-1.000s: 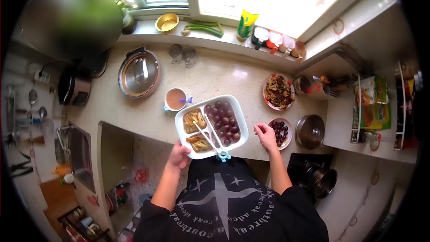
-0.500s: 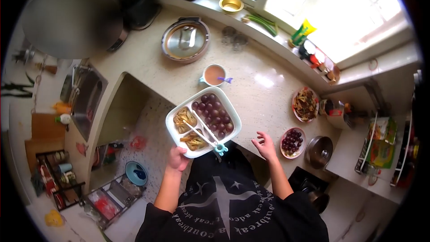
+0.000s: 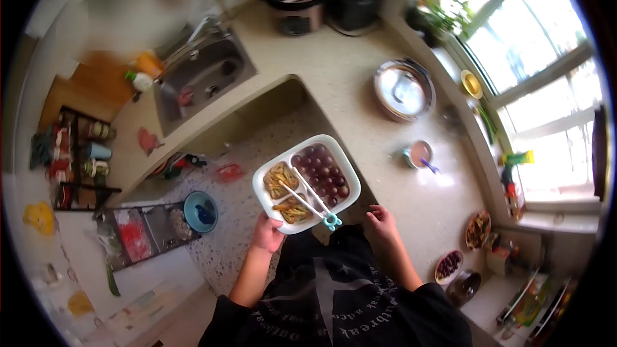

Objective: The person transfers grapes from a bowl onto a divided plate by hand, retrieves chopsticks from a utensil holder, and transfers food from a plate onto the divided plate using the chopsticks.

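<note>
A white divided tray (image 3: 259, 183) is held level in front of my body, its lower left corner gripped by my left hand (image 3: 267, 232). Grapes (image 3: 321, 173) fill its right compartment, and two smaller compartments hold a yellowish-brown food (image 3: 279, 180). White chopsticks (image 3: 302, 200) joined by a teal clip (image 3: 331, 221) lie across the tray. My right hand (image 3: 382, 220) is beside the counter edge, right of the tray and apart from it, fingers loosely curled and spread, holding nothing.
On the counter (image 3: 360, 128) stand a lidded pan (image 3: 403, 90), a cup (image 3: 421, 153), a plate of grapes (image 3: 448, 266) and a plate of food (image 3: 477, 231). A sink (image 3: 205, 80) is upper left. A blue basin (image 3: 200, 212) sits lower left, near a rack (image 3: 154, 231).
The view has turned left, bringing the sink and cooker into fuller view, while the window and counter dishes shift right. My left hand still holds the tray; my right fingers have opened from a pinch.
</note>
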Tool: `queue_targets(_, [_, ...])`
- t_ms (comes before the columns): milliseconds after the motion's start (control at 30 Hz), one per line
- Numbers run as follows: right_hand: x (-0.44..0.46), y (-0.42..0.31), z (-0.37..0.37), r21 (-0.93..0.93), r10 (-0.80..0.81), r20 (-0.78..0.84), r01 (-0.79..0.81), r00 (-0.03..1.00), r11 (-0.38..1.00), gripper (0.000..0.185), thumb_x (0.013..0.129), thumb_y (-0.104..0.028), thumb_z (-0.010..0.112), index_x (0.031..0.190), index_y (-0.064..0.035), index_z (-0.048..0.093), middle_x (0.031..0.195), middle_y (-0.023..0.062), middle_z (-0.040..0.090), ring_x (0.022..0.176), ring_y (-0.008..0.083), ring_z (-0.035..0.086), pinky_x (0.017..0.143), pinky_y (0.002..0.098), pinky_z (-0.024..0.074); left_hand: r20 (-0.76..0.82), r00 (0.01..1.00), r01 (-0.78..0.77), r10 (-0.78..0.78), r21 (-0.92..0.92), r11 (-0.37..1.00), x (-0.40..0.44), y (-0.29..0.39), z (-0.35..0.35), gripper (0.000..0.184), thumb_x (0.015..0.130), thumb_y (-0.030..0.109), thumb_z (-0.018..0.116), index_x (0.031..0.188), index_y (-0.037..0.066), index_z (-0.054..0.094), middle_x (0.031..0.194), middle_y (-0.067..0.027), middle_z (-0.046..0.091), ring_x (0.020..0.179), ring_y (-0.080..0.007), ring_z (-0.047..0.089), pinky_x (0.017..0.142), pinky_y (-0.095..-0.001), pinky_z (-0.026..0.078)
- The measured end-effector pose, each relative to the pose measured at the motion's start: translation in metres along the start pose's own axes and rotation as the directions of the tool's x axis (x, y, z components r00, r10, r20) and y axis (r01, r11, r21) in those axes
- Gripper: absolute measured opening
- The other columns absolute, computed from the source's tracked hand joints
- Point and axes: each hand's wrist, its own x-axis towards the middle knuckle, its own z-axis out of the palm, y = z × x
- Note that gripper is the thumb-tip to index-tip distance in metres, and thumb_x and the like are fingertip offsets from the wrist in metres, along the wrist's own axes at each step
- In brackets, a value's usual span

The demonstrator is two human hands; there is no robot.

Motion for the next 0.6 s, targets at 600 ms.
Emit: queue_targets(600, [0.162, -0.275, 0.388, -0.356, -0.525, 0.59, 0.781, 0.614, 0.513, 0.039, 0.085, -0.028, 0.078, 0.115, -0.006, 0.07, 0.1, 0.021, 0.069, 0.099, 0.0431, 0.065, 0.084, 0.0506, 0.0543, -0.443, 0.764, -0.583, 0.47, -0.16, 0.796, -0.057, 0.165, -0.182, 0.083, 0.073, 0.004, 0.059, 0.153, 0.0, 0.038, 0.148, -0.0159, 0.054, 0.137, -0.0338, 0.054, 0.116, -0.0481, 0.045])
